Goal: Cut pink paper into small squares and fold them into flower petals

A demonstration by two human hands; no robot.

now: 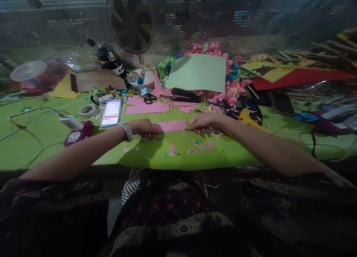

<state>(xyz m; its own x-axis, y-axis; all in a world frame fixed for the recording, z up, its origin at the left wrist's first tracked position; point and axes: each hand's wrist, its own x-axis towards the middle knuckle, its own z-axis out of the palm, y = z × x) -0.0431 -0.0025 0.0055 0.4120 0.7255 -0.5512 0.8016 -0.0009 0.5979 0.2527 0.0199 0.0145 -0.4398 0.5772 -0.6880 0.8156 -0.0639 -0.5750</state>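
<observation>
A strip of pink paper (173,126) stretches between my two hands, just above the green tabletop. My left hand (145,128) pinches its left end, a pale band on that wrist. At the strip's right end, the fingers of my right hand (201,122) are closed on the paper. Behind the strip lie another pink paper strip (147,108), a black stapler (185,95) and black-handled scissors (149,98). Small pink paper scraps (208,145) are scattered on the green cover in front of my hands.
A lit phone (111,112) stands left of my hands, near a tape roll (88,111) and a purple power socket (78,133) with cables. Pale green paper (197,73) leans against pink paper flowers (237,91). A fan (130,21) stands behind; a yellow tool (248,118) lies near my right forearm.
</observation>
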